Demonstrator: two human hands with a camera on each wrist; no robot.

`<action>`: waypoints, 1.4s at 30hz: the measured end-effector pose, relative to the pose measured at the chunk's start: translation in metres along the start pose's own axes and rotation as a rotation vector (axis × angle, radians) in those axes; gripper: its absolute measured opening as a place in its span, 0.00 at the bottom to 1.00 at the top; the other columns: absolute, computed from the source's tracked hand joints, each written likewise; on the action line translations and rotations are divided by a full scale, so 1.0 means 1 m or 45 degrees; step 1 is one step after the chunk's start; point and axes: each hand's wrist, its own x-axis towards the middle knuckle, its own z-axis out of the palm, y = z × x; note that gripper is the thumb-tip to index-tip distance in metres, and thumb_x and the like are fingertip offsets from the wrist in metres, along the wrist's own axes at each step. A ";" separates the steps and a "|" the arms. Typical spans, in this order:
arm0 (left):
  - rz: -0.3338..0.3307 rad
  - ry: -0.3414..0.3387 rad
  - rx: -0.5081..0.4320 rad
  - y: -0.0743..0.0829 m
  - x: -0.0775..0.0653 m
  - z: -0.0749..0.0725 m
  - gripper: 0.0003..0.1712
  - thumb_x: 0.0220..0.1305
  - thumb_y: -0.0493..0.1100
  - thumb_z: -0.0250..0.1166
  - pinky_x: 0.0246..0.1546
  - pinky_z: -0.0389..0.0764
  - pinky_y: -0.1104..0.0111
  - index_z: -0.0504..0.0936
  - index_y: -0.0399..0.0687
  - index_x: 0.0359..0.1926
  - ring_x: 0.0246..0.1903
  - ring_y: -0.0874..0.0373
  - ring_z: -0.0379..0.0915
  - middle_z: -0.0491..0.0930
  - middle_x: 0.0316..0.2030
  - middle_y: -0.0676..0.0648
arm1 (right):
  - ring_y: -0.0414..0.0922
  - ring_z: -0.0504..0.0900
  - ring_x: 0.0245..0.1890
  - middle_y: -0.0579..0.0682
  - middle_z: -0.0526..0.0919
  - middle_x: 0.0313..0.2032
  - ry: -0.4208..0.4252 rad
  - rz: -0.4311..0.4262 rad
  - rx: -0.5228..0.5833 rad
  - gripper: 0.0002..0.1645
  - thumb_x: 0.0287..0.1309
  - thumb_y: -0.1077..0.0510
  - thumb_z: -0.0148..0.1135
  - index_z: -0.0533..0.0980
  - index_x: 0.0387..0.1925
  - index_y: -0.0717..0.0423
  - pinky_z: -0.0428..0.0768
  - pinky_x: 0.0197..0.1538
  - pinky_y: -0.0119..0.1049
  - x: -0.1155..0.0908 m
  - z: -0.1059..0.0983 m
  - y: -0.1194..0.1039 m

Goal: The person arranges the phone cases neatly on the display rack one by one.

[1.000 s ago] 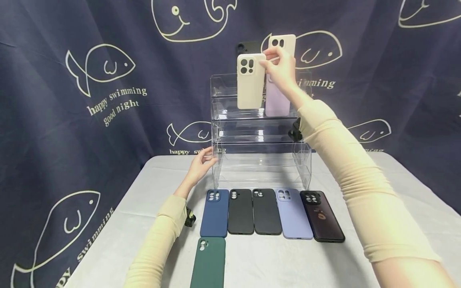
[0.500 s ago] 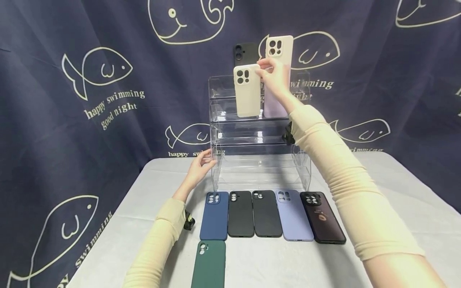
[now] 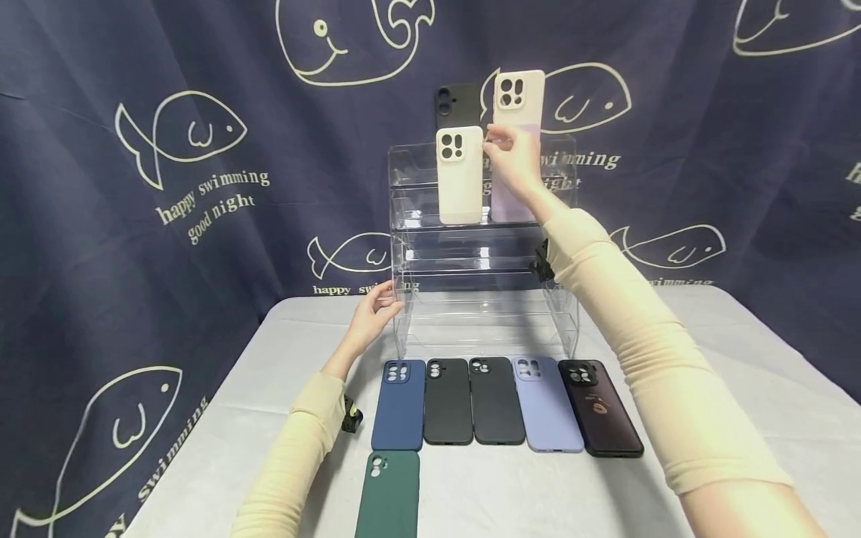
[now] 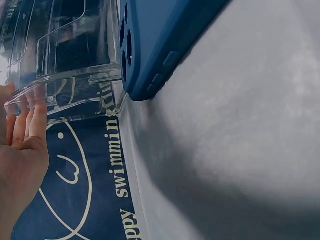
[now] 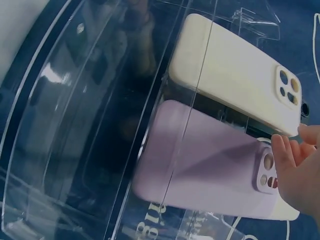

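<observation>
A cream phone case (image 3: 460,179) stands upright on an upper tier of the clear display rack (image 3: 484,325). My right hand (image 3: 516,161) is at its upper right corner, fingertips beside the edge; in the right wrist view the thumb lies close against that corner. Just right of it, partly behind my hand, stands a white-and-lilac phone case (image 5: 210,155). A black phone case (image 3: 466,103) stands farther back, its lower part hidden by the cream one. My left hand (image 3: 366,321) holds the rack's left side edge between thumb and fingers.
In front of the rack lie a blue case (image 3: 398,407), two black cases (image 3: 448,403), a periwinkle case (image 3: 550,407) and a dark brown case (image 3: 603,411). Nearer me is a green case (image 3: 389,497). A navy curtain (image 3: 202,314) hangs behind the white-covered table (image 3: 511,501).
The cream case has come down onto the rack tier. My right hand has lowered with it, and its thumb has slipped off the case's front. My left hand stays at the rack.
</observation>
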 end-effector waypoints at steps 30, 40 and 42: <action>-0.006 0.024 0.048 -0.029 0.013 0.002 0.32 0.63 0.41 0.62 0.59 0.73 0.53 0.64 0.44 0.66 0.57 0.42 0.69 0.70 0.57 0.35 | 0.52 0.81 0.49 0.59 0.82 0.49 0.002 -0.109 -0.124 0.24 0.56 0.54 0.64 0.76 0.54 0.59 0.79 0.55 0.39 -0.058 -0.072 0.046; -0.031 0.018 0.084 -0.027 0.011 0.002 0.32 0.64 0.43 0.61 0.60 0.72 0.53 0.62 0.46 0.67 0.58 0.42 0.69 0.68 0.58 0.36 | 0.53 0.80 0.50 0.60 0.81 0.50 -0.072 -0.129 -0.141 0.26 0.56 0.54 0.66 0.75 0.54 0.61 0.79 0.55 0.38 -0.090 -0.090 0.068; -0.035 0.018 0.075 -0.026 0.012 0.002 0.33 0.64 0.43 0.61 0.60 0.72 0.53 0.62 0.46 0.67 0.58 0.42 0.68 0.68 0.58 0.36 | 0.53 0.80 0.50 0.60 0.81 0.50 -0.084 -0.120 -0.135 0.26 0.56 0.54 0.66 0.74 0.55 0.61 0.79 0.55 0.37 -0.097 -0.093 0.071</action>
